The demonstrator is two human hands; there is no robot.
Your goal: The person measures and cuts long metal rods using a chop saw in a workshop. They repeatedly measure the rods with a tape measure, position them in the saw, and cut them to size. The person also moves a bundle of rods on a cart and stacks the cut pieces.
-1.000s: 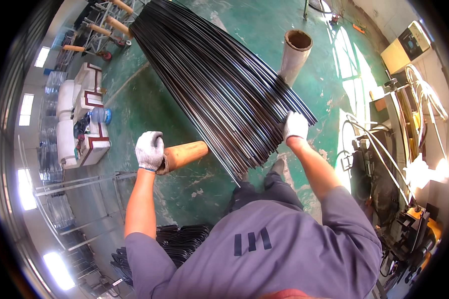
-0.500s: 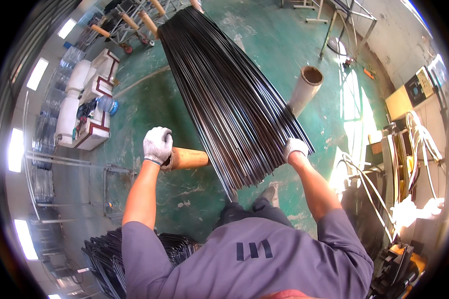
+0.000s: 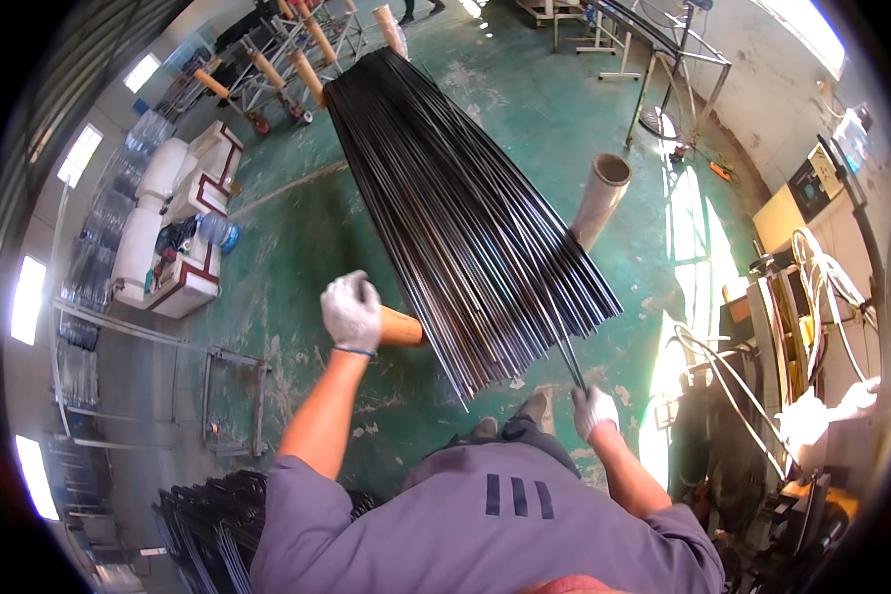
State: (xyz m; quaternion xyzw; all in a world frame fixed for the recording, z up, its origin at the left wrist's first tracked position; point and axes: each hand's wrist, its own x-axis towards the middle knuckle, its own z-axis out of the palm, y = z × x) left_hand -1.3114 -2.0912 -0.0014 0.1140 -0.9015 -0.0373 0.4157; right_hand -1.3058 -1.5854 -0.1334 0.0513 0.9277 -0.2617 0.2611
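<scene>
A wide bundle of long, thin black metal rods [image 3: 465, 238] stretches away from me, fanned out at its near end. My right hand [image 3: 594, 410], in a white knit glove, is closed around the ends of a few rods [image 3: 572, 362] that stick out toward me past the others. These lie slanted over the top of the bundle. To the left of the bundle, my gloved left hand [image 3: 351, 313] is curled closed, with nothing visible in it. It hovers over or beside a brown tube [image 3: 400, 328], partly covering it; whether they touch I cannot tell.
An upright tube [image 3: 601, 201] stands against the bundle's right side. Wheeled racks with brown tubes [image 3: 265, 69] are beyond its far end. White boxes [image 3: 173, 267] stand left, bent black rods [image 3: 208, 525] lower left. Hoses [image 3: 830, 272] and machinery are at right, a metal-frame table [image 3: 678, 74] far right.
My right hand has drawn a few rods out of the bundle toward my body. My left hand has shifted to the right, closer to the bundle, still curled.
</scene>
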